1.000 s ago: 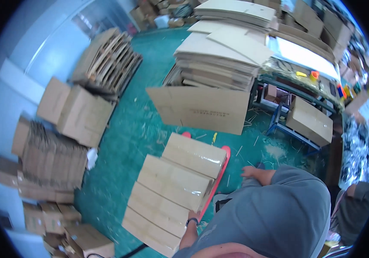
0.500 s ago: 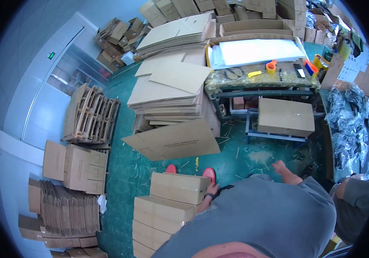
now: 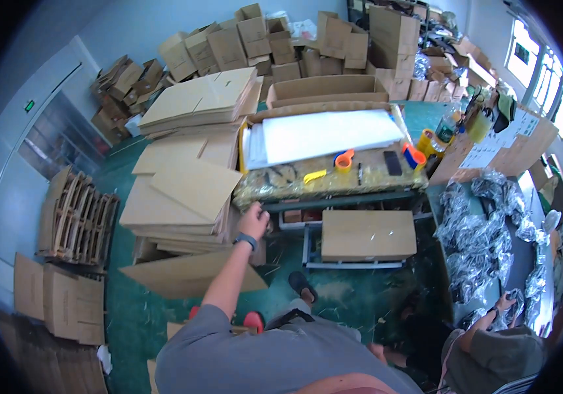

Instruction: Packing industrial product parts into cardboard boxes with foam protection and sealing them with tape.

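My left hand (image 3: 254,223), with a dark band on its wrist, reaches forward to the near left corner of the workbench (image 3: 334,190). Its fingers look loosely bent and apart, with nothing visible in them; contact with the bench edge is unclear. Just left of it is a tall stack of flat cardboard sheets (image 3: 176,190). My right hand (image 3: 378,353) hangs low beside my body, its fingers blurred and partly hidden. On the bench lie white sheets (image 3: 327,134) in an open carton, an orange-and-blue tape dispenser (image 3: 344,161), another tape dispenser (image 3: 414,157), a yellow cutter (image 3: 315,176) and a black phone-like slab (image 3: 393,163).
A closed carton (image 3: 368,235) sits on a low stand under the bench. A leaning cardboard sheet (image 3: 193,272) and red shoes (image 3: 254,320) are near my left arm. At right, a co-worker's hand (image 3: 506,302) is at clear-plastic-wrapped items (image 3: 478,236). Pallets (image 3: 79,223) stand left.
My left hand has left the stacked cartons and swung forward to the bench corner. My right hand has dropped back toward my side. The view has shifted right and tilted up.
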Motion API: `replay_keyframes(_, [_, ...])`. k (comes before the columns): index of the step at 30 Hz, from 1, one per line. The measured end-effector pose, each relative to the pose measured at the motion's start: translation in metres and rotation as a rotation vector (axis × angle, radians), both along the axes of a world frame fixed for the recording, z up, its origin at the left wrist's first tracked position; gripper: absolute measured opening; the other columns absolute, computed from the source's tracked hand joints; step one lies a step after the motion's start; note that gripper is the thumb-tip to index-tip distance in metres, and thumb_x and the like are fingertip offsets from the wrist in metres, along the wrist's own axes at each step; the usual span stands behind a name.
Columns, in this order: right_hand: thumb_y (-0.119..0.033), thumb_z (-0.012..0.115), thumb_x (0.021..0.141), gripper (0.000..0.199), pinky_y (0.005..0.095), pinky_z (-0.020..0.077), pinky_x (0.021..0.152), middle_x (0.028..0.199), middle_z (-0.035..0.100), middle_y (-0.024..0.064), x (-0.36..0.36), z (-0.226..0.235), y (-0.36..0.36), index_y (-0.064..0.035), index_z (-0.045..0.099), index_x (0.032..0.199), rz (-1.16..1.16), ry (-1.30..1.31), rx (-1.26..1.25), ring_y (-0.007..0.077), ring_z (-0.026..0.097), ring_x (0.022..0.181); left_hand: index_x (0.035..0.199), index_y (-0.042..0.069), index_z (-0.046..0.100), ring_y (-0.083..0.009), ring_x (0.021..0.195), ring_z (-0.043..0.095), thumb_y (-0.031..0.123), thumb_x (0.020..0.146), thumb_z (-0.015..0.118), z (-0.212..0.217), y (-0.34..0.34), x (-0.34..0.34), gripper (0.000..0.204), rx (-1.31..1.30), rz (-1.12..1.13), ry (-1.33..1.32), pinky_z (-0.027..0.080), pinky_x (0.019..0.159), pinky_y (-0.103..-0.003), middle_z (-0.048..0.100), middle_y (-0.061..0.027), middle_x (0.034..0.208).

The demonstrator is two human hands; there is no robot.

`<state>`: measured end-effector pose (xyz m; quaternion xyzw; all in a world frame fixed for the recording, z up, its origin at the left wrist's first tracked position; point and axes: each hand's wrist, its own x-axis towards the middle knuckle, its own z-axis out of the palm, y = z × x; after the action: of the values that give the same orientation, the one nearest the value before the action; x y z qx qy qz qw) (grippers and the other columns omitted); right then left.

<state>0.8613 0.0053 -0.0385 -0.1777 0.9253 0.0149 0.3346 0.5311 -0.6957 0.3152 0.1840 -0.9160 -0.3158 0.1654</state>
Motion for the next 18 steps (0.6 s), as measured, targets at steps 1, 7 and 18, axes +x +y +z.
replay_keyframes(1, [-0.029, 0.078, 0.089, 0.019, 0.0400, 0.0634, 0.091, 0.099, 0.084, 0.0107, 0.014, 0.011, 0.000, -0.0150, 0.086, 0.100, 0.089, 0.041, 0.016, 0.0264, 0.082, 0.105, 0.143, 0.005, 0.064, -0.0381, 0.114, 0.076, 0.031, 0.097, 0.080, 0.009, -0.032, -0.036, 0.056, -0.161, 0.103, -0.008, 0.060, 0.099, -0.051, 0.079, -0.0188, 0.124])
replay_keyframes(7, [-0.031, 0.079, 0.091, 0.024, 0.0398, 0.0628, 0.090, 0.097, 0.084, 0.0103, -0.095, 0.093, 0.036, -0.0119, 0.087, 0.102, -0.468, -0.040, -0.117, 0.0254, 0.081, 0.102, 0.164, 0.009, 0.042, -0.0456, 0.156, 0.046, 0.031, 0.088, 0.087, 0.066, -0.212, -0.294, 0.091, -0.418, 0.243, 0.032, 0.040, 0.128, -0.056, 0.047, -0.0284, 0.168])
replay_keyframes(18, [-0.038, 0.079, 0.095, 0.038, 0.0400, 0.0598, 0.085, 0.092, 0.080, 0.0093, -0.140, 0.130, -0.081, -0.0023, 0.084, 0.107, -1.359, -0.093, -0.483, 0.0223, 0.075, 0.089, 0.172, 0.006, 0.035, -0.0351, 0.168, 0.028, 0.040, 0.091, 0.086, 0.110, -0.371, -0.507, 0.101, -0.626, 0.330, -0.350, 0.037, 0.131, -0.053, 0.033, -0.0201, 0.180])
